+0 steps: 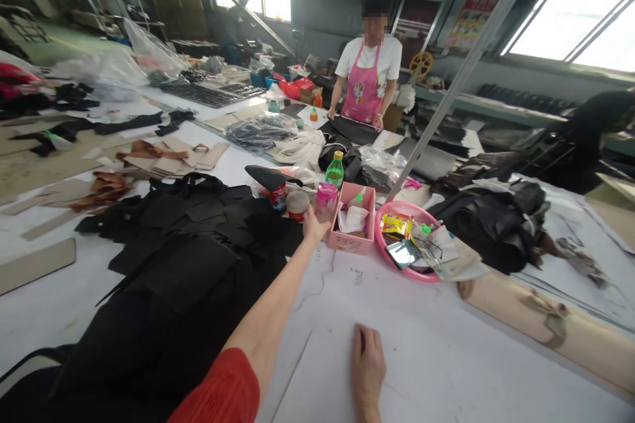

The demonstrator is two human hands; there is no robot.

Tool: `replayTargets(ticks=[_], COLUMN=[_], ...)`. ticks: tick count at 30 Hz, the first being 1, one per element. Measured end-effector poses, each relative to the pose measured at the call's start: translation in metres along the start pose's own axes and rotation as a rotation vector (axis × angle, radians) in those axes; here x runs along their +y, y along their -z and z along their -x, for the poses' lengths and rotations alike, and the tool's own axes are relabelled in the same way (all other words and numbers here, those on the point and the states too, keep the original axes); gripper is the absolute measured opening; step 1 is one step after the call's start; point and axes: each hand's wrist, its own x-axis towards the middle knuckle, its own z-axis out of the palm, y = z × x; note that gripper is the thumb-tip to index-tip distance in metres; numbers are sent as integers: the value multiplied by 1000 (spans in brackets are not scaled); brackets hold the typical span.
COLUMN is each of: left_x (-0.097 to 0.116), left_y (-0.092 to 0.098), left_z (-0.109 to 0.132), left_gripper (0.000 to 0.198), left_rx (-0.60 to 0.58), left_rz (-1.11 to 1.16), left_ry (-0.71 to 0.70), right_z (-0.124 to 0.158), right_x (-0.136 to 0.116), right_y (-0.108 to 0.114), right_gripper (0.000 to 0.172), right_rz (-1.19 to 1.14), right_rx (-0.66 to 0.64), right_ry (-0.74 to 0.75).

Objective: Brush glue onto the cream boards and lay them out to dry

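Note:
My left hand point(317, 225) reaches out over the white table and is closed around the lower part of a clear jar with a pink lid point(326, 193). Left of the jar stands a squat round container point(298, 203), and behind it a green bottle with a yellow cap point(335, 168). A pink box point(353, 243) holding white paper and a green-tipped bottle is just to the right. Lower down, my right hand point(368, 365) rests on the white sheet with its fingers curled in; nothing shows in it.
Black cut pieces point(198, 251) are heaped on the left. A pink basin point(407, 272) holds a phone, packets and papers. At the right lies a beige roll point(546, 324). Across the table, a person in a pink apron point(364, 89) handles dark sheet material. A metal post point(461, 79) rises between us.

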Motion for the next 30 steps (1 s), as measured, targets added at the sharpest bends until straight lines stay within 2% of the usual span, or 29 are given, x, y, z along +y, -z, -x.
replayTargets(ticks=[2,4,6,7,9,10,12,14,15,17,20,22,23,24,25,27,29,30], left_x=[17,28,28,22,-6,-26,-78,-130,-154,-189,-219,-232,-238,-245,-252,-268,-283,-291], left_y=[24,61,109,137,193,221,273,314,330,353,369,372,372,371,371,370,372,374], left_z=[44,114,207,259,362,411,493,550,569,591,596,590,586,581,576,570,571,574], left_gripper=[57,37,21,13,13,17,23,34,41,54,61,59,57,55,51,43,41,42], left_rx=[46,-30,-259,-409,-753,-835,-754,-526,-450,-335,-133,-23,10,28,37,58,79,84], left_rz=[-20,98,247,258,201,156,106,112,128,201,354,414,419,406,399,432,482,506], left_ry=[110,89,58,102,305,462,781,956,1012,1026,1048,1081,1094,1113,1118,1082,1051,1043], right_z=[-2,-3,-4,-4,-3,-2,0,1,0,-4,3,32,57,89,128,219,312,354], right_x=[-4,-9,-13,-14,-17,-18,-18,-18,-18,-20,-39,-64,-80,-97,-113,-139,-150,-149], right_y=[2,5,6,6,5,4,4,4,4,5,22,49,67,85,102,122,118,105], right_gripper=[44,48,49,48,45,43,40,37,36,34,36,43,43,43,40,33,33,35], right_rz=[26,65,89,105,113,110,99,80,67,12,-236,-471,-532,-572,-590,-589,-609,-575], right_rx=[-10,-6,-6,-10,-8,-4,3,10,17,14,-24,-84,-120,-226,-394,-846,-1374,-1565], right_ry=[5,-2,-19,-33,-33,-27,-14,-8,-9,-23,-201,-353,-345,-279,-222,-162,-114,-83])
